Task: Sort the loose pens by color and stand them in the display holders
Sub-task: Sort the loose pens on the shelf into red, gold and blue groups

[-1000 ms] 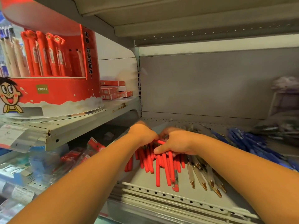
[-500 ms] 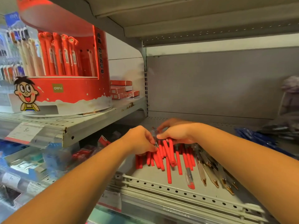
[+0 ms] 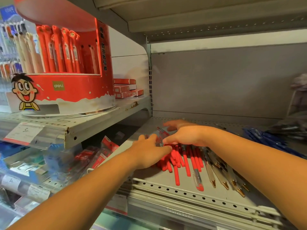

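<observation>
Loose red pens (image 3: 186, 161) lie in a pile on the grey lower shelf (image 3: 154, 178). My left hand (image 3: 149, 151) is closed around the far ends of some of them, with a clear red-tipped pen (image 3: 159, 136) sticking up between thumb and fingers. My right hand (image 3: 184, 134) lies palm down on the back of the pile, fingers spread toward the left. Clear pens with gold tips (image 3: 222, 178) lie right of the red ones. Blue pens (image 3: 265, 140) are heaped further right. The red round display holder (image 3: 69, 90) stands on the upper left shelf with red pens upright in it.
Small red boxes (image 3: 126, 89) are stacked behind the holder. A perforated rail (image 3: 191, 195) edges the lower shelf's front. Packaged goods (image 3: 93, 156) hang under the left shelf, which carries a price tag (image 3: 23, 132). A blurred object (image 3: 299, 90) sits at the far right.
My view has shifted closer. My right hand has opened and spread across the back of the pile. My left hand has closed on pens at the pile's left side.
</observation>
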A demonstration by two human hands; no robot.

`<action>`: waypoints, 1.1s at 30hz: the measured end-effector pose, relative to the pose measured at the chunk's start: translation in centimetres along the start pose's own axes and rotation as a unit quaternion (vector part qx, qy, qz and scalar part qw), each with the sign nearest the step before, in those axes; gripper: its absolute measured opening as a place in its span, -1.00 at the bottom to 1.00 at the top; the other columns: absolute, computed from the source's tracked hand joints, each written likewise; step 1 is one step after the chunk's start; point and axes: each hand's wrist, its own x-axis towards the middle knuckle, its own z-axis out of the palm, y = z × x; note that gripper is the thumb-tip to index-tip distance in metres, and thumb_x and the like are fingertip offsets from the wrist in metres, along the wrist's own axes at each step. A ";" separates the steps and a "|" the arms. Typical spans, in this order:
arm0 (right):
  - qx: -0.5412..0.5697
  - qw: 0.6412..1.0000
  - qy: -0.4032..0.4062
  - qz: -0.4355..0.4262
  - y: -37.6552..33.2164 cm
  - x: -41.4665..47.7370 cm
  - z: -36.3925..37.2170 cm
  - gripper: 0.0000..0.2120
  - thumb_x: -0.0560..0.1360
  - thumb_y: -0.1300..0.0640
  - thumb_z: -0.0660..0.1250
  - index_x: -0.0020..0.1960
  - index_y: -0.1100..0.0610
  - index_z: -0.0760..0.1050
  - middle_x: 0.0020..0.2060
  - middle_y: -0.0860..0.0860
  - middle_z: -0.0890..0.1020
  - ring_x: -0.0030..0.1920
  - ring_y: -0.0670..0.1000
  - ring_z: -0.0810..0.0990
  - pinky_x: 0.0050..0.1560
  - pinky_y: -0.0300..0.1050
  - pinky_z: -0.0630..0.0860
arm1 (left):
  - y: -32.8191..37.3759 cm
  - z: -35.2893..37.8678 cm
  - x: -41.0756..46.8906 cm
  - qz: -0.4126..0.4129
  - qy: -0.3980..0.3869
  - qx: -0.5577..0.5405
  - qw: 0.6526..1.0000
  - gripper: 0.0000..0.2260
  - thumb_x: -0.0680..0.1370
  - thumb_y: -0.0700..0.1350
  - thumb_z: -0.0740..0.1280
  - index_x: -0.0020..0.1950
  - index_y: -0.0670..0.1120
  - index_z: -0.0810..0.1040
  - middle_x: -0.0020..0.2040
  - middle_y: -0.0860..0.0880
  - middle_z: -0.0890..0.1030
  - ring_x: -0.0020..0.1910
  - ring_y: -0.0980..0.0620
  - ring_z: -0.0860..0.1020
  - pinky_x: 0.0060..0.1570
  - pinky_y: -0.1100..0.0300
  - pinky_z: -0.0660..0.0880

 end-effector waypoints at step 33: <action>-0.243 0.970 -0.020 -0.015 4.2 -2.9 -2.6 -0.65 0.59 0.00 0.28 0.36 -0.13 0.39 0.32 -0.09 0.46 0.17 -0.13 0.47 0.09 -0.29 0.37 | -1.2 -0.9 0.9 0.185 -0.180 0.123 0.958 0.03 0.19 0.47 0.45 0.43 0.50 -0.18 0.57 0.21 -0.13 0.58 -0.09 -0.12 0.49 -0.29 0.04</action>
